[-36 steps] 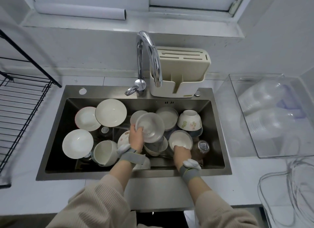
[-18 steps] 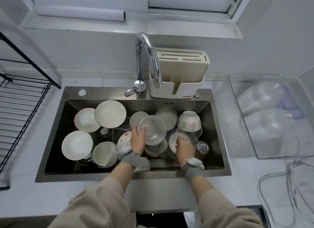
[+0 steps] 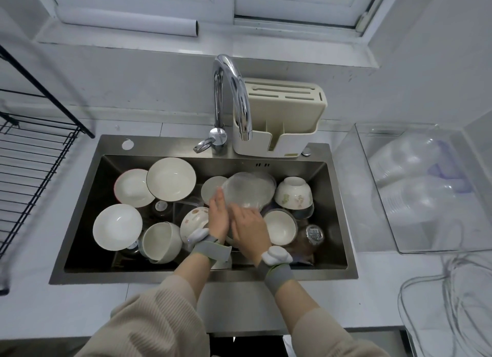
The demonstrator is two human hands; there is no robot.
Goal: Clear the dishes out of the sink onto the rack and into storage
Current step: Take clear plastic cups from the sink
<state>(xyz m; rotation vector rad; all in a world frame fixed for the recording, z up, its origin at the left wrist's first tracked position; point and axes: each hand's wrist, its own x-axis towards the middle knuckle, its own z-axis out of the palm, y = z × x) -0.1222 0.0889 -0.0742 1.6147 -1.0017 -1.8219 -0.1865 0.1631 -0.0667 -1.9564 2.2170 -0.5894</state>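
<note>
The steel sink (image 3: 80,250) is full of white bowls and plates. My left hand (image 3: 218,217) grips the near rim of a clear glass bowl (image 3: 249,190), which is tilted and lifted above the pile at the sink's middle. My right hand (image 3: 249,230) has come up beside the left and touches the bowl's lower rim; how its fingers lie on the bowl is hidden. A white bowl (image 3: 281,226) lies just right of my right hand. A floral bowl (image 3: 292,194) sits upside down at the back right.
A black wire rack (image 3: 29,175) stands on the counter at the left. The chrome tap (image 3: 231,95) and a cream knife block (image 3: 282,117) rise behind the sink. A clear storage box (image 3: 415,186) with plastic containers sits at the right.
My right hand left the white bowl at the right and moved up-left to the glass bowl. My left hand lifted and tilted that bowl a little farther back.
</note>
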